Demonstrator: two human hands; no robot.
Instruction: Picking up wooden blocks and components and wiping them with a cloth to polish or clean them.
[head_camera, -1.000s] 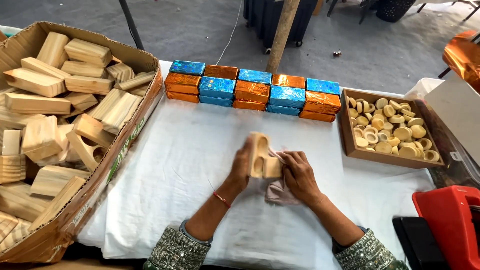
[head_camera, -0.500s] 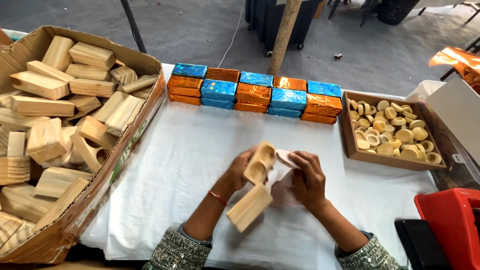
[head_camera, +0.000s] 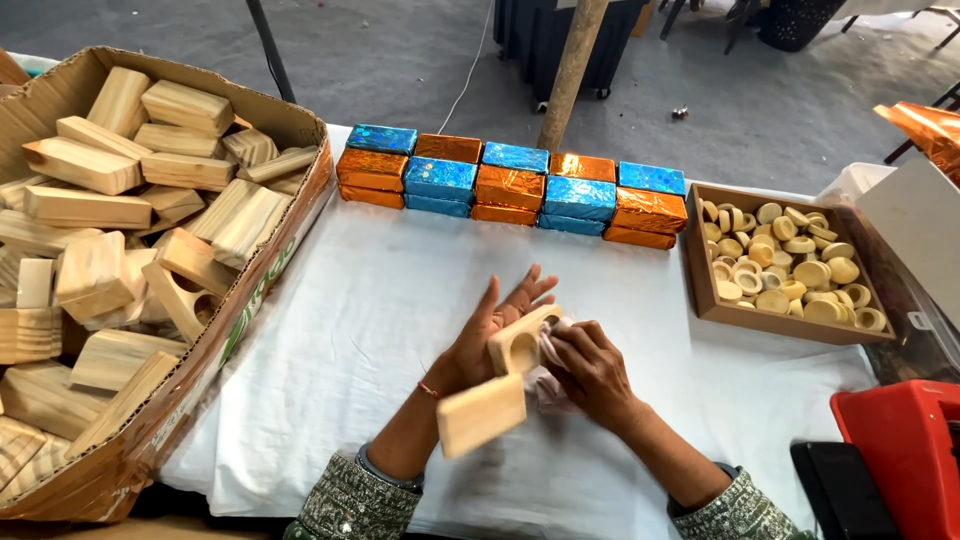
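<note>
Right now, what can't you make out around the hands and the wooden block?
Head view only.
- Cloth: mostly hidden under the right hand.
- Wooden block: far face hidden; left hand covers its back; near end blurred.
- Cardboard box: cut off by the left edge.
- Red bin: cut off at the corner.

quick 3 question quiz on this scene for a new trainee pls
1. True or false: the left hand holds the wooden block with a round hole.
2. What fills the small box at the right? A) round wooden discs B) screws C) foil sheets
3. Which two colours are the foil-wrapped blocks stacked in the row?

Key: 1 true. 2 A. 3 blue and orange.
</note>
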